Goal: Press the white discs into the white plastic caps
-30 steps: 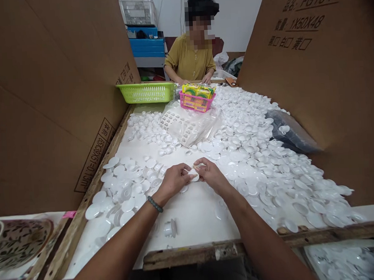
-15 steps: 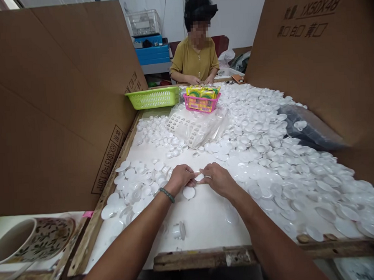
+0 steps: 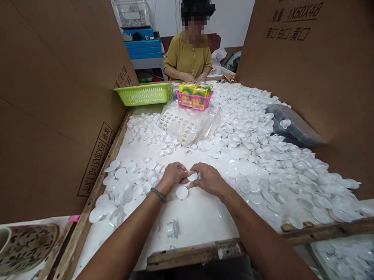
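Between my two hands, above the middle of the white table, is a round white plastic disc [image 3: 193,177]. My left hand [image 3: 175,174] pinches its left side with the fingertips. On the other side, my right hand [image 3: 206,177] grips the disc between thumb and forefinger. Just below my left fingers lies another flat white disc [image 3: 182,193]. A white flanged plastic piece [image 3: 172,229] rests on its side nearer to me. Loose white discs [image 3: 127,189] are heaped to the left of my left hand, and a far larger spread of white plastic pieces [image 3: 256,153] covers the right.
Cardboard walls [image 3: 47,101] stand on both sides. Farther back are a green basket [image 3: 145,95], a pink basket [image 3: 193,100] with yellow packets, and a plastic bag [image 3: 186,125] with printed labels. A co-worker [image 3: 187,56] sits opposite. A patterned cup [image 3: 26,248] stands at left.
The whole view has shifted, so the scene sits a little farther left and the near right edge shows more. Both hands keep their hold on the disc, with barely any movement.
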Demonstrator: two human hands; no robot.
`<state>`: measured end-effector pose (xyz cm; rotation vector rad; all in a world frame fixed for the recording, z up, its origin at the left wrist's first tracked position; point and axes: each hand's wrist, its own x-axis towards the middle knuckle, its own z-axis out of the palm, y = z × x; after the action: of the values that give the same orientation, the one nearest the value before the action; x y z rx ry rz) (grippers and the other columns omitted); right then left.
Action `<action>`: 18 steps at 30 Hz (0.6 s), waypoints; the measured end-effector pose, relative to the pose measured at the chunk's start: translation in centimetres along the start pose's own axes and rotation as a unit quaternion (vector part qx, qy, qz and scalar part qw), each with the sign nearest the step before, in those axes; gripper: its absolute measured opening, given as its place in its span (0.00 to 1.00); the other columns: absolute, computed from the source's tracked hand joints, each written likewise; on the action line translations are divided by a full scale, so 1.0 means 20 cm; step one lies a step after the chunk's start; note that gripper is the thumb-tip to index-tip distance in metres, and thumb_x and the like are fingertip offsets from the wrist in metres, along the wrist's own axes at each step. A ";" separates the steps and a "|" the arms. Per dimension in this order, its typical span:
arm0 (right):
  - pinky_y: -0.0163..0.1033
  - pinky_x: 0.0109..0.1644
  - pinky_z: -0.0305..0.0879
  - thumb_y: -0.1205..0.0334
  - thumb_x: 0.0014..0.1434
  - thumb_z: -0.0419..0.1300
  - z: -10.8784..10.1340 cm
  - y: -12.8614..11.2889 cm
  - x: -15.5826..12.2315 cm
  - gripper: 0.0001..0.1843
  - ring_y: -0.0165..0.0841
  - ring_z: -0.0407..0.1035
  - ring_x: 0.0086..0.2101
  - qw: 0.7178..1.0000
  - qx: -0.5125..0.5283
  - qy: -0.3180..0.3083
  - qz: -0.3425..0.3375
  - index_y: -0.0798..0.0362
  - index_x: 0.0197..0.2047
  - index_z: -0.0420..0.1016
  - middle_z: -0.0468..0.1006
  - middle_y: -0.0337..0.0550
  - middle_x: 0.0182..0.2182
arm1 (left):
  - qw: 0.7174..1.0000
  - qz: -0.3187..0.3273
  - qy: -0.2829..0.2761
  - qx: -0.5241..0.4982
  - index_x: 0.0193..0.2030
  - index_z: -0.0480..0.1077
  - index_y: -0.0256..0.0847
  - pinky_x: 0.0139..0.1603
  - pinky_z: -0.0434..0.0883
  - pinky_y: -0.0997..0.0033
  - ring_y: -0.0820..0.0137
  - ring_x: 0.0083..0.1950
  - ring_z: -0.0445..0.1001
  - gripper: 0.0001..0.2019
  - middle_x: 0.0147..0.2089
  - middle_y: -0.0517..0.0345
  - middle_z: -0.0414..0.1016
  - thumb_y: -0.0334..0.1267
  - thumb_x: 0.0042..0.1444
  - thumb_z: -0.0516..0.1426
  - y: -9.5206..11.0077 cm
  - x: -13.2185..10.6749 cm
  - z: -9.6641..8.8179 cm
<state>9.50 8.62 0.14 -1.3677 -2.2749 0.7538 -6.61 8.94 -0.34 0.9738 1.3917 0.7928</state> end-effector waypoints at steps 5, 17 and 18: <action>0.33 0.34 0.56 0.58 0.51 0.64 -0.03 -0.01 0.00 0.10 0.29 0.63 0.32 1.000 0.009 -0.008 -0.023 0.48 0.38 0.74 0.69 0.37 0.30 | 0.999 0.027 -0.010 0.013 0.29 0.63 0.37 0.21 0.65 0.78 0.77 0.18 0.67 0.20 0.16 0.67 0.66 0.38 0.32 0.68 0.00 0.00 0.00; 0.34 0.27 0.49 0.48 0.52 0.61 0.00 -0.03 0.01 0.16 0.31 0.64 0.28 0.989 -0.144 -0.006 0.021 0.54 0.31 0.70 0.72 0.42 0.26 | 0.999 -0.035 -0.013 0.030 0.24 0.63 0.36 0.20 0.66 0.78 0.76 0.19 0.67 0.16 0.16 0.63 0.67 0.38 0.36 0.66 -0.01 -0.01 0.02; 0.34 0.28 0.50 0.49 0.52 0.61 0.00 -0.04 0.01 0.16 0.32 0.64 0.28 0.988 -0.150 -0.006 0.022 0.54 0.32 0.70 0.72 0.43 0.27 | 0.999 -0.035 -0.016 0.033 0.23 0.63 0.36 0.20 0.66 0.77 0.76 0.19 0.67 0.15 0.16 0.63 0.67 0.38 0.37 0.66 -0.02 0.00 0.02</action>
<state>8.91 8.56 0.58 -1.5498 -2.4512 0.4439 -6.26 8.74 -0.68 0.9789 1.4249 0.6806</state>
